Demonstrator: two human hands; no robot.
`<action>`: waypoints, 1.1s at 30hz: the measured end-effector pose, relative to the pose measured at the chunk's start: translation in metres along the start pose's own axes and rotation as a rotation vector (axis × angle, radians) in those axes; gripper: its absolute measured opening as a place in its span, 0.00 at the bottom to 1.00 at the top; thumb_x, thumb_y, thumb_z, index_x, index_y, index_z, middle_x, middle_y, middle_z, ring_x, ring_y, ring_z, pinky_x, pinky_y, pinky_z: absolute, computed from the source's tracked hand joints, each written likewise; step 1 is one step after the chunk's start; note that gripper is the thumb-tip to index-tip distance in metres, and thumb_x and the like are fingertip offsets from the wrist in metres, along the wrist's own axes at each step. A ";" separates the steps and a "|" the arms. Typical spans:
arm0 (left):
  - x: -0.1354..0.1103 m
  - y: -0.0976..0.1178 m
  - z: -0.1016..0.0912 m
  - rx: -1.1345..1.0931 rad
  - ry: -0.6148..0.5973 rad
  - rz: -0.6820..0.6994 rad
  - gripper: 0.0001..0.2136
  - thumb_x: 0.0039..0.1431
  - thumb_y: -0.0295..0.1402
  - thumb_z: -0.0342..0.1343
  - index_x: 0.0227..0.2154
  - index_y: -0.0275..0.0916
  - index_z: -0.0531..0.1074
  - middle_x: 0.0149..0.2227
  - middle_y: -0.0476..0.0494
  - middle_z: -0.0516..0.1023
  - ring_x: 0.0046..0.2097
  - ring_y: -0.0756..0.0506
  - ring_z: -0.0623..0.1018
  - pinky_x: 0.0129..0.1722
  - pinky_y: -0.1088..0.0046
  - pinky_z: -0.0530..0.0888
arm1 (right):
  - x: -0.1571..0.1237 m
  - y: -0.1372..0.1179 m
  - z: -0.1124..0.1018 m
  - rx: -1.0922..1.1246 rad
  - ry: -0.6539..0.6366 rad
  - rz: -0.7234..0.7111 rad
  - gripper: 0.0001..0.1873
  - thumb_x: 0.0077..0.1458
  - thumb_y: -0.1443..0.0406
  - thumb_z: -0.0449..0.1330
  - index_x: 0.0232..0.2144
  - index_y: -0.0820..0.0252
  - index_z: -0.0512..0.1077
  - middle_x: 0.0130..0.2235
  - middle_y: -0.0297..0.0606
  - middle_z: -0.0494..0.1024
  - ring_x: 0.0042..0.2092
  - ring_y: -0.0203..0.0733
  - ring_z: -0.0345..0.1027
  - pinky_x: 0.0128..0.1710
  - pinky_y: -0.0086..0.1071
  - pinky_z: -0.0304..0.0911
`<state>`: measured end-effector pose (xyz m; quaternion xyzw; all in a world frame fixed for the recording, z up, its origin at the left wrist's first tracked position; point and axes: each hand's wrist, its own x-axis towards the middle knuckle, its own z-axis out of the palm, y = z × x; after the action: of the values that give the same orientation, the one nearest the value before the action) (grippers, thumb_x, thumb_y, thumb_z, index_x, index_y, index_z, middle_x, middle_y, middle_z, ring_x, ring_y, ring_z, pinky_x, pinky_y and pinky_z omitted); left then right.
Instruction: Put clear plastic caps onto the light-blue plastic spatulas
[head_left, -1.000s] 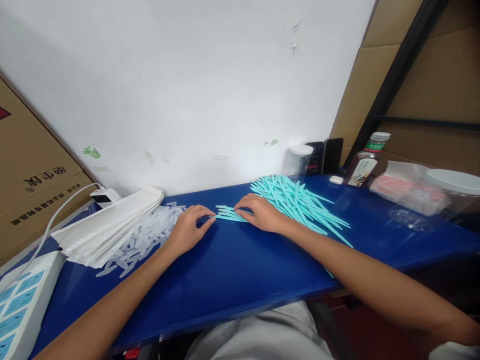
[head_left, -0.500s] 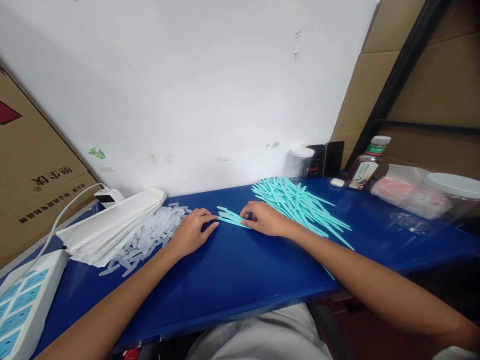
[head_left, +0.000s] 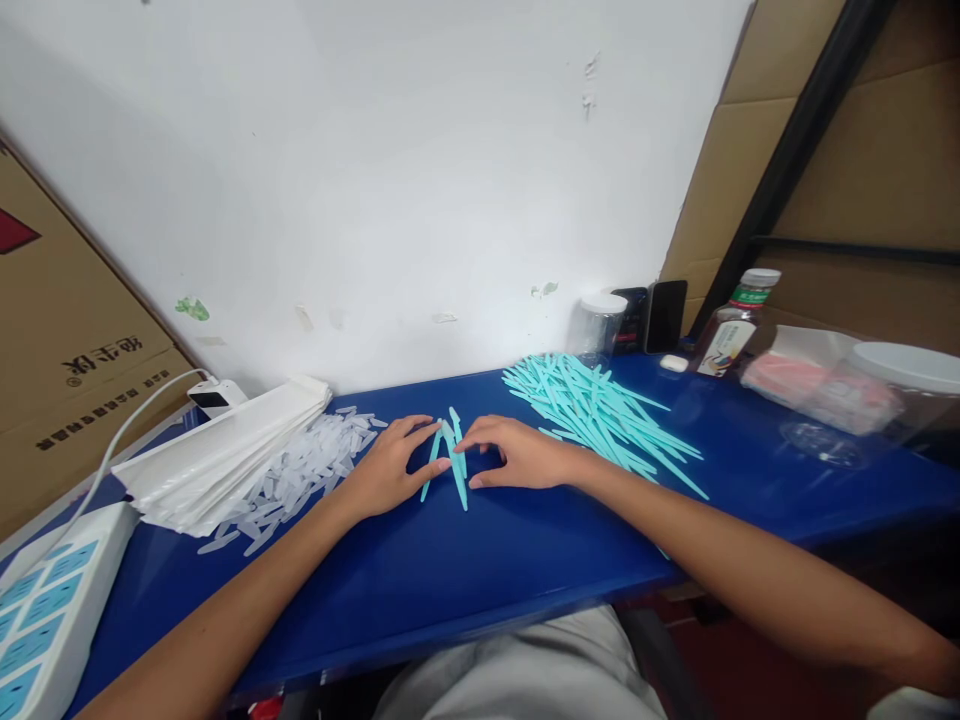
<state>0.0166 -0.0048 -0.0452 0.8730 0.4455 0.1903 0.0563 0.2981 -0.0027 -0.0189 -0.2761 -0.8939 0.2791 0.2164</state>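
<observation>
head view looks down at a blue table [head_left: 465,560] where both hands rest near its middle. the left hand [head_left: 386,468] lies palm down with fingers stretched out and loose, its fingertips touching a small bundle of teal sticks [head_left: 455,462] – nothing is clasped. the right hand [head_left: 517,455] is likewise flat and unclenched, its fingertips pressed to the other side of the same bundle. the bundle lies on the table between the two hands, pointing roughly towards the person, with one stick splayed off to the left. just beyond the right hand, to its right, spreads a big pile of teal sticks [head_left: 600,405]. left of the left hand lies a heap of clear caps [head_left: 300,470], right beside a stack of white sleeves [head_left: 225,450]. a power strip [head_left: 37,610] sits at the near left edge – a lidded jar [head_left: 596,325] and a bottle [head_left: 731,335] stand at the back right
</observation>
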 end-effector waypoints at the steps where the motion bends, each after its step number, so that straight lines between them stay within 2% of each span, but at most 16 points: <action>1: 0.000 0.001 -0.004 -0.006 -0.002 0.009 0.28 0.69 0.53 0.53 0.67 0.46 0.68 0.67 0.36 0.68 0.67 0.32 0.68 0.66 0.47 0.68 | 0.000 0.001 0.001 -0.057 0.010 -0.044 0.28 0.58 0.55 0.70 0.59 0.54 0.76 0.56 0.47 0.78 0.55 0.51 0.70 0.57 0.46 0.67; 3: 0.000 0.003 -0.013 -0.011 -0.032 0.044 0.23 0.71 0.50 0.52 0.63 0.48 0.73 0.64 0.38 0.72 0.64 0.34 0.71 0.64 0.50 0.70 | -0.001 0.002 0.001 -0.135 -0.010 -0.107 0.28 0.62 0.55 0.67 0.62 0.51 0.74 0.62 0.47 0.75 0.62 0.55 0.64 0.62 0.51 0.61; 5: 0.000 0.003 -0.021 -0.017 -0.089 0.095 0.19 0.73 0.46 0.50 0.59 0.51 0.77 0.62 0.41 0.75 0.62 0.36 0.73 0.62 0.52 0.72 | -0.001 0.003 0.002 -0.185 -0.056 -0.121 0.26 0.65 0.55 0.64 0.64 0.48 0.73 0.66 0.45 0.71 0.66 0.58 0.60 0.64 0.55 0.59; 9: -0.001 0.000 -0.026 -0.040 -0.153 0.146 0.19 0.71 0.45 0.54 0.62 0.54 0.74 0.62 0.45 0.77 0.63 0.36 0.73 0.62 0.51 0.73 | 0.000 0.006 0.004 -0.260 -0.088 -0.083 0.27 0.69 0.54 0.60 0.67 0.47 0.69 0.67 0.45 0.70 0.67 0.59 0.59 0.63 0.58 0.59; 12: 0.000 0.001 -0.018 -0.042 -0.116 0.123 0.21 0.70 0.47 0.55 0.63 0.51 0.73 0.63 0.42 0.76 0.63 0.36 0.74 0.62 0.51 0.73 | 0.000 0.009 0.009 -0.302 -0.052 -0.049 0.27 0.70 0.54 0.57 0.68 0.47 0.67 0.68 0.46 0.69 0.68 0.60 0.58 0.63 0.60 0.59; 17: 0.001 0.006 -0.005 -0.018 -0.041 0.089 0.23 0.71 0.48 0.54 0.63 0.46 0.73 0.63 0.39 0.76 0.63 0.35 0.75 0.63 0.50 0.73 | 0.002 0.010 0.019 -0.361 -0.067 -0.035 0.30 0.73 0.51 0.50 0.72 0.47 0.60 0.75 0.46 0.55 0.73 0.64 0.47 0.64 0.67 0.54; 20: 0.000 0.007 -0.005 -0.017 -0.015 0.069 0.25 0.70 0.49 0.55 0.64 0.45 0.71 0.63 0.38 0.75 0.63 0.35 0.75 0.64 0.50 0.73 | 0.002 0.011 0.022 -0.349 -0.085 -0.027 0.31 0.74 0.50 0.47 0.73 0.49 0.58 0.75 0.46 0.55 0.74 0.64 0.44 0.66 0.68 0.51; 25: -0.001 0.011 -0.012 -0.008 -0.081 0.087 0.24 0.71 0.49 0.53 0.65 0.48 0.70 0.67 0.40 0.71 0.66 0.35 0.73 0.66 0.51 0.72 | 0.003 0.014 0.017 -0.316 -0.048 0.013 0.32 0.73 0.50 0.48 0.72 0.55 0.59 0.74 0.51 0.57 0.75 0.62 0.46 0.69 0.64 0.51; 29: -0.002 0.012 -0.014 0.017 -0.119 0.071 0.25 0.70 0.51 0.53 0.65 0.48 0.71 0.68 0.40 0.70 0.67 0.34 0.72 0.66 0.50 0.71 | 0.001 0.017 0.011 -0.324 -0.055 -0.016 0.31 0.73 0.52 0.50 0.70 0.62 0.62 0.71 0.54 0.63 0.72 0.61 0.54 0.68 0.59 0.54; 33: -0.003 0.011 -0.011 -0.019 -0.095 0.086 0.23 0.70 0.51 0.54 0.62 0.49 0.74 0.67 0.43 0.71 0.66 0.34 0.73 0.65 0.52 0.72 | -0.003 0.012 0.009 -0.361 -0.023 -0.029 0.26 0.71 0.55 0.55 0.64 0.61 0.71 0.66 0.54 0.70 0.67 0.63 0.61 0.64 0.59 0.61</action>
<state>0.0194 -0.0144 -0.0329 0.8988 0.4028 0.1550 0.0774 0.2999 0.0001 -0.0336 -0.2942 -0.9358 0.1142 0.1573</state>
